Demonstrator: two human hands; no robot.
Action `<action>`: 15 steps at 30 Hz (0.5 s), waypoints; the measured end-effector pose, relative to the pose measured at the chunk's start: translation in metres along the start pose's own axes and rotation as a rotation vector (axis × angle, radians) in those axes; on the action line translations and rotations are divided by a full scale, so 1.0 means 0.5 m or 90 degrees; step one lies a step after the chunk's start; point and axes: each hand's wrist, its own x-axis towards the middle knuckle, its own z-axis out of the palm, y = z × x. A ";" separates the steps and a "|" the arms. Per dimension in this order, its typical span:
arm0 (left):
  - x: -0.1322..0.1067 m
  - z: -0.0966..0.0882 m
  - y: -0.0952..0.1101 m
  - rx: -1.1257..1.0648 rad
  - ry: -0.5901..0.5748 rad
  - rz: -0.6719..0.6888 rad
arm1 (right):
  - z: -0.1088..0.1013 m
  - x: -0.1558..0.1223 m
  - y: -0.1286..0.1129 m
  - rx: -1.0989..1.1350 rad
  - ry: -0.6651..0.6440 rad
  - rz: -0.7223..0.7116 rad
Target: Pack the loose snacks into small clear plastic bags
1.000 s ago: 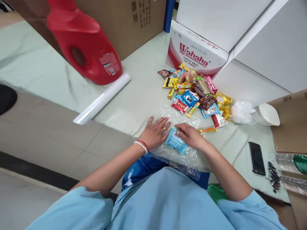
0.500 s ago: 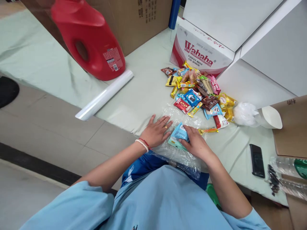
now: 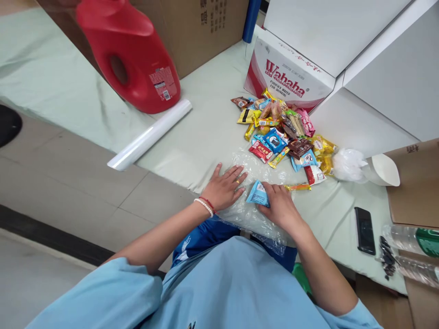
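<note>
My left hand (image 3: 223, 188) lies flat with its fingers spread on a sheet of clear plastic film (image 3: 240, 214). It wears a ring, and a red cord and a white bead bracelet circle the wrist. My right hand (image 3: 280, 205) is closed on a light-blue snack packet (image 3: 258, 193), gripping its right side over the film. The fingers cover part of the packet. Just beyond my right fingers lies a thin orange-yellow snack stick (image 3: 297, 187). A pile of wrapped snacks (image 3: 274, 139) spreads past the far edge of the film.
A white roll (image 3: 151, 135) and a red jug (image 3: 137, 59) stand to the left. A Wahaha carton (image 3: 284, 75) rises behind the snacks. On the right are a white plastic bag (image 3: 348, 164), a white scoop-like container (image 3: 384, 170), a phone (image 3: 365, 230) and clear plastic bottles (image 3: 408, 240).
The packet in my right hand looks tilted and shows less surface; the pale green area seen below it is gone from view. My left hand stays in place.
</note>
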 end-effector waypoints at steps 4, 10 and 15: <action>0.000 0.001 0.000 -0.003 0.011 -0.007 | -0.028 0.003 0.025 0.073 0.035 0.004; 0.001 0.002 -0.008 -0.009 0.001 -0.021 | -0.006 0.028 -0.029 0.027 0.029 -0.004; -0.003 -0.009 -0.025 -0.058 0.104 -0.038 | 0.022 0.038 -0.029 0.053 0.023 -0.001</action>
